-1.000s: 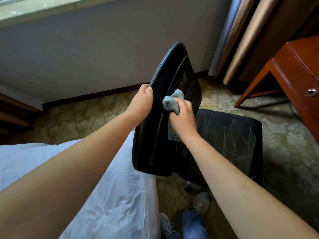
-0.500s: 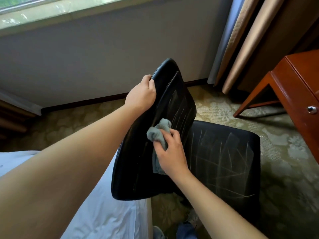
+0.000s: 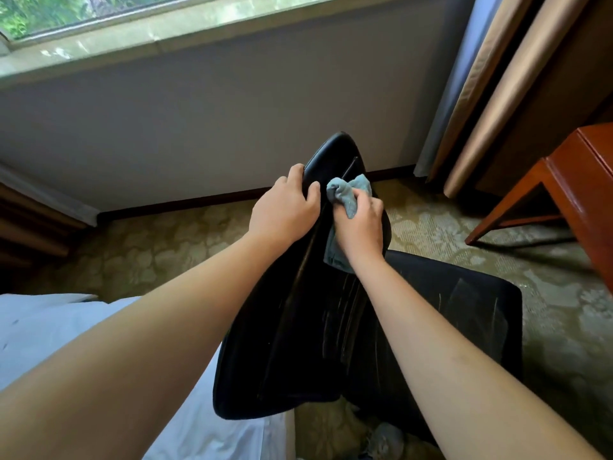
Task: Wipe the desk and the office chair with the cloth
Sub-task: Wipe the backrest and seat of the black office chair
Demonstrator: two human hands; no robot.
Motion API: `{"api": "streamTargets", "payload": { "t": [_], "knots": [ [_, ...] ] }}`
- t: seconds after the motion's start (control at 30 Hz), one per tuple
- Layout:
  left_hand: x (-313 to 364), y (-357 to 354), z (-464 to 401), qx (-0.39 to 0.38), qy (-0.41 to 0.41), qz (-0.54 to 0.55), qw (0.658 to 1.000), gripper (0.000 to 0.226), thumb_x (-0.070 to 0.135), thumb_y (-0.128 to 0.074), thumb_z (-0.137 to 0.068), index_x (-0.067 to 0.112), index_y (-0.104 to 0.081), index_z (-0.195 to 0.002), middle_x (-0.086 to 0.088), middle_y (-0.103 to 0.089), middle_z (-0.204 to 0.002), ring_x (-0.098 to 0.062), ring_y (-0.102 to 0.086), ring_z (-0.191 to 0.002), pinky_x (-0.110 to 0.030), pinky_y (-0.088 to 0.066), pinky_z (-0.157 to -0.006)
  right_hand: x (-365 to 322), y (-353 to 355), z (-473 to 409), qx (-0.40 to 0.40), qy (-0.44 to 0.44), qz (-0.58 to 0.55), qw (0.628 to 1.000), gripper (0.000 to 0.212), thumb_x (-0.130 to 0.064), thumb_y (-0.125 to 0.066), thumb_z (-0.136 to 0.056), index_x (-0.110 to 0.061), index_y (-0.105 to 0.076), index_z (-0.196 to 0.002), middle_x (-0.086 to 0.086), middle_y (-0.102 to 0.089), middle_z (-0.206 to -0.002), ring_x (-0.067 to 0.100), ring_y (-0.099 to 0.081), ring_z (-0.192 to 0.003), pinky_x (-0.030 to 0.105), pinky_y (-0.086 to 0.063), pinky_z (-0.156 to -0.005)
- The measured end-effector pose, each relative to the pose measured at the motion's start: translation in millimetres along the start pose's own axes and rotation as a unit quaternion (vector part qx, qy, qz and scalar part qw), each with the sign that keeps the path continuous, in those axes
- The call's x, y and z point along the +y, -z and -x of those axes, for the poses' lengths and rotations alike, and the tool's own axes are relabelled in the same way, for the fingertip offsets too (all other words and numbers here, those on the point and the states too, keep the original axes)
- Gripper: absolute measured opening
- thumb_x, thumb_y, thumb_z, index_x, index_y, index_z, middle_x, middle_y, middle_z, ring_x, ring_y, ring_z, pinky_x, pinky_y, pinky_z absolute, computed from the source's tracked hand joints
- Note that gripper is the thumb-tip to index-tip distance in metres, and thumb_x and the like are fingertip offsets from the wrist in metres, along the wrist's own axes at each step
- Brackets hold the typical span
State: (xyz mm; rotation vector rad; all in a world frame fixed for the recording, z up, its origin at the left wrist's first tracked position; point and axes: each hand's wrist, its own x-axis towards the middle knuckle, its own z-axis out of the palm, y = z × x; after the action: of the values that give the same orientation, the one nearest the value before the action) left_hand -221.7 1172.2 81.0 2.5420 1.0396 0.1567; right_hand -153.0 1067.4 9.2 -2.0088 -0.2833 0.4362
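Over on the far left there's a bit of dark wooden furniture [image 3: 23, 224] against the wall, and below it the corner of a bed with a white sheet [image 3: 66, 330], which the left forearm crosses over. Up top runs a window sill [image 3: 139, 34] with greenery outside. Then the left hand [image 3: 285, 210] grips the upper edge of the black office chair's backrest [image 3: 298, 327], fingers curled over the rim and thumb on the near side. Right beside it the right hand [image 3: 360, 224] has a bunched blue-grey cloth [image 3: 348, 194] clamped in its curled fingers, pressed against the face of the backrest near the top, with a loose tail of cloth hanging below the palm. The two hands are just about touching. The backrest blocks most of the seat [image 3: 464, 310], which sticks out to the right and shows pale streaks. Patterned greenish carpet [image 3: 497, 234] all around, a grey shoe [image 3: 381, 439] peeking out under the chair. Tan curtains [image 3: 491, 78] hang at upper right, and the reddish wooden desk [image 3: 583, 180] sits at the far right edge, well apart from the cloth.
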Motion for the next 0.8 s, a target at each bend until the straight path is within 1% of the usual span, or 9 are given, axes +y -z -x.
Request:
{"api": "streamTargets", "payload": {
  "t": [0.1, 0.2, 0.27, 0.33, 0.43, 0.53, 0.6, 0.7, 0.8],
  "knots": [
    [-4, 2, 3, -0.004, 0.009, 0.0, 1.0, 0.048, 0.052, -0.031, -0.096, 0.032, -0.037, -0.139, -0.002, -0.062, -0.12, -0.029, -0.062, -0.105, -0.04, -0.047, -0.082, 8, -5, 40, -0.03, 0.016, -0.002, 0.999, 0.038, -0.035, -0.056, -0.093, -0.026, -0.055, -0.13, 0.002, -0.041, -0.135, 0.028, -0.055, -0.116, 0.038, -0.046, -0.095],
    [-8, 2, 7, -0.008, 0.012, 0.009, 1.0, 0.048, 0.051, -0.031, -0.096, 0.031, -0.037, -0.139, -0.002, -0.063, -0.116, -0.028, -0.062, -0.101, -0.037, -0.042, -0.075, 20, -12, 99, -0.045, 0.03, -0.035, 0.998, 0.039, -0.043, -0.05, -0.088, -0.031, -0.055, -0.126, -0.005, -0.042, -0.13, 0.022, -0.056, -0.116, 0.042, -0.048, -0.098],
    [-10, 2, 10, -0.004, 0.007, 0.01, 1.0, 0.048, 0.051, -0.032, -0.096, 0.029, -0.037, -0.139, -0.001, -0.063, -0.112, -0.026, -0.062, -0.095, -0.036, -0.04, -0.072, 26, -16, 124, -0.049, 0.025, -0.057, 0.997, 0.039, -0.046, -0.046, -0.088, -0.036, -0.054, -0.125, -0.011, -0.04, -0.129, 0.016, -0.054, -0.118, 0.041, -0.049, -0.1],
    [-11, 3, 13, 0.003, 0.006, 0.004, 1.0, 0.047, 0.05, -0.031, -0.097, 0.028, -0.038, -0.138, -0.001, -0.063, -0.108, -0.025, -0.061, -0.089, -0.036, -0.041, -0.07, 28, -18, 128, -0.047, 0.023, -0.055, 0.997, 0.037, -0.041, -0.049, -0.092, -0.036, -0.054, -0.128, -0.012, -0.04, -0.131, 0.014, -0.051, -0.122, 0.036, -0.046, -0.099],
    [-10, 3, 15, 0.014, 0.007, -0.007, 1.0, 0.046, 0.049, -0.032, -0.098, 0.027, -0.038, -0.139, -0.004, -0.062, -0.114, -0.027, -0.061, -0.092, -0.036, -0.042, -0.071, 22, -14, 108, -0.049, 0.025, -0.018, 0.998, 0.037, -0.032, -0.051, -0.096, -0.03, -0.055, -0.133, -0.005, -0.042, -0.136, 0.018, -0.045, -0.126, 0.028, -0.036, -0.094],
    [-4, 1, 17, 0.02, 0.008, -0.024, 0.999, 0.048, 0.051, -0.033, -0.1, 0.028, -0.036, -0.142, -0.007, -0.06, -0.122, -0.031, -0.062, -0.102, -0.036, -0.04, -0.074, 14, -5, 61, -0.04, 0.009, -0.001, 0.999, 0.04, -0.029, -0.053, -0.095, -0.024, -0.055, -0.135, 0.003, -0.043, -0.141, 0.026, -0.046, -0.129, 0.034, -0.039, -0.102],
    [-3, 0, 18, 0.024, 0.012, -0.032, 0.999, 0.05, 0.052, -0.034, -0.1, 0.028, -0.035, -0.144, -0.006, -0.059, -0.124, -0.032, -0.062, -0.104, -0.037, -0.041, -0.076, 5, 2, 24, -0.035, -0.002, 0.009, 0.999, 0.039, -0.033, -0.053, -0.096, -0.026, -0.056, -0.134, 0.005, -0.044, -0.14, 0.03, -0.048, -0.126, 0.038, -0.04, -0.105],
    [-4, 0, 17, 0.033, 0.015, -0.044, 0.998, 0.051, 0.053, -0.033, -0.1, 0.029, -0.034, -0.145, -0.004, -0.059, -0.123, -0.031, -0.064, -0.098, -0.037, -0.045, -0.074, -4, 10, -28, -0.032, -0.006, 0.017, 0.999, 0.037, -0.038, -0.05, -0.097, -0.031, -0.056, -0.133, 0.003, -0.044, -0.139, 0.029, -0.05, -0.123, 0.045, -0.044, -0.105],
    [-1, -1, 16, 0.039, 0.016, -0.064, 0.997, 0.051, 0.054, -0.032, -0.101, 0.029, -0.031, -0.145, -0.003, -0.057, -0.122, -0.03, -0.064, -0.093, -0.036, -0.045, -0.07, 1, 10, -64, -0.025, -0.034, 0.004, 0.999, 0.042, -0.043, -0.047, -0.094, -0.035, -0.054, -0.135, 0.0, -0.048, -0.139, 0.027, -0.051, -0.122, 0.049, -0.047, -0.103]
  ]
}}
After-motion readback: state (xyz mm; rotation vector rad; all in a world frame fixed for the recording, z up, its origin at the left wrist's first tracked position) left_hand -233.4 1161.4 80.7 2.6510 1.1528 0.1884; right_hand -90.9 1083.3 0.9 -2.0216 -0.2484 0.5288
